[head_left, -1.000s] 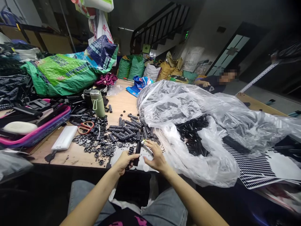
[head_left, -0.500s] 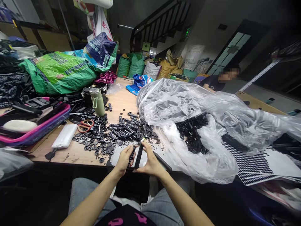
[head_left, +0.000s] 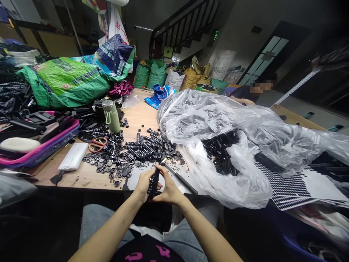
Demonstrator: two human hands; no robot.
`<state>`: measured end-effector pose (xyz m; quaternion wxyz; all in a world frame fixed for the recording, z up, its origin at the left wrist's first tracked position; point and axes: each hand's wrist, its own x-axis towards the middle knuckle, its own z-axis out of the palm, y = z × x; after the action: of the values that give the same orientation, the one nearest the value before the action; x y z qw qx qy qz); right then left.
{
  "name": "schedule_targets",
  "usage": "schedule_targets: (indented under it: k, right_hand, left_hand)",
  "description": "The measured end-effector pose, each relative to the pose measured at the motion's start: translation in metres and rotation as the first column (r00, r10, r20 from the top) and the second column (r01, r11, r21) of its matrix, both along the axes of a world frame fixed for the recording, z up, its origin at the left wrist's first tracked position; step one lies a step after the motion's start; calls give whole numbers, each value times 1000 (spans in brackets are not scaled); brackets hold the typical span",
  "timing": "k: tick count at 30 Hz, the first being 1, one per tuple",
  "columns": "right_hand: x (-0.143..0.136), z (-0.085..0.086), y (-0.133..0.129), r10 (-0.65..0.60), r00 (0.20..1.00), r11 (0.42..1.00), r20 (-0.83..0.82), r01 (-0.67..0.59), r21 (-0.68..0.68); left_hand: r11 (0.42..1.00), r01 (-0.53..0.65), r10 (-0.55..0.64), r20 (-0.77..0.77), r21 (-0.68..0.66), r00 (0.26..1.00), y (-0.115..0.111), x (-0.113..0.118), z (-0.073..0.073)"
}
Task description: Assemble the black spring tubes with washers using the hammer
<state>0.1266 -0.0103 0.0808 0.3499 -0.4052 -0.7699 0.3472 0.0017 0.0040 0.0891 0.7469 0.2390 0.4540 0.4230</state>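
My left hand (head_left: pixel 143 185) is closed around a black roller with white dots, mostly hidden by the fingers. My right hand (head_left: pixel 171 188) grips a long flat black plastic piece (head_left: pixel 154 182) between its thumb and fingertips. The two parts are pressed together between my hands at the table's front edge. Just right of my hands lies a dark-handled tool (head_left: pixel 181 178) on a white sheet (head_left: pixel 135 179). Beyond them sits a pile of similar dotted rollers (head_left: pixel 147 148). Small black discs (head_left: pixel 109 165) are scattered to the left.
Orange-handled scissors (head_left: pixel 98 145), a white power bank (head_left: pixel 73 156) and a green flask (head_left: pixel 111 116) stand left. A pink-rimmed basket (head_left: pixel 61 140) is farther left. A large clear plastic bag (head_left: pixel 201 112) with black parts covers the right. Behind it sits another person (head_left: pixel 245 94).
The flat black piece has moved left, against the roller in my left hand. My right hand has come closer to the left one, and the dark-handled tool shows more fully.
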Motion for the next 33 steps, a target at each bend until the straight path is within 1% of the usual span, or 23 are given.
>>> schedule_targets:
  k: [3,5,6,8,9,10,11,12,14,15,16,17,18,19,20,21,23,25,26,27,30,32,33]
  right_hand:
    - [-5,-11,1,-64,997,997,-30,63,-53]
    - [-9,-21,1,-100,994,992,-46,96,-79]
    - [-12,-28,2,-121,992,990,-43,118,-80]
    - [-17,-42,2,-186,983,981,-8,185,-51]
    - [-20,-50,2,-227,974,974,22,228,-21]
    - [-21,-57,3,-265,963,964,57,264,16]
    - [-21,-63,4,-292,952,956,96,288,55]
    - [-19,-68,5,-308,941,951,143,297,90]
    - [-8,-73,8,-359,891,932,277,331,145]
    - [1,-73,10,-423,832,906,359,388,168]
    - [11,-71,13,-500,743,864,446,465,193]
    - [23,-67,15,-568,632,810,527,543,222]
    - [34,-62,16,-611,521,758,595,602,250]
    - [44,-57,16,-621,439,725,650,637,263]
    - [52,-52,15,-603,400,717,691,650,250]
    - [57,-46,12,-568,406,730,716,650,211]
    - [59,-36,2,-509,501,764,700,638,98]
    - [53,-31,-12,-490,612,787,621,616,13]
    - [48,-30,-19,-490,645,796,586,605,0]
    - [43,-30,-26,-487,660,804,572,595,-1]
    - [33,-32,-37,-429,621,818,656,576,-10]
    - [28,-26,-37,-388,607,828,693,560,-27]
    - [25,-21,-37,-391,619,831,681,555,-27]
  left_hand:
    - [999,32,-35,-62,-37,997,6,-2,-2]
    - [998,62,-64,-105,-24,992,9,-4,-9]
    - [997,78,-74,-145,20,987,9,-5,-15]
    - [971,127,-56,-320,204,946,9,-6,-30]
    - [929,171,-9,-445,327,896,7,-7,-40]
    - [867,235,65,-569,439,820,6,-8,-50]
    - [795,316,150,-672,518,725,5,-9,-61]
    - [726,401,226,-745,558,627,5,-10,-71]
    - [609,561,323,-822,560,469,6,-13,-88]
    - [548,637,354,-840,542,411,8,-16,-93]
    - [482,705,386,-848,520,362,10,-18,-96]
    - [418,763,423,-849,492,316,12,-21,-97]
    - [368,809,464,-844,459,268,13,-24,-96]
    - [339,840,507,-835,424,217,14,-26,-94]
    - [331,858,546,-822,392,164,14,-28,-91]
    - [337,867,576,-809,367,118,14,-29,-87]
    - [352,872,614,-787,340,59,14,-30,-81]
    - [356,874,629,-776,330,37,13,-30,-78]
    - [354,877,630,-776,324,32,13,-30,-78]
    - [355,879,629,-777,318,26,13,-29,-78]
    - [383,873,619,-786,303,2,12,-27,-79]
    - [405,864,613,-790,298,-15,10,-22,-82]
    - [410,863,609,-793,296,-18,7,-18,-84]
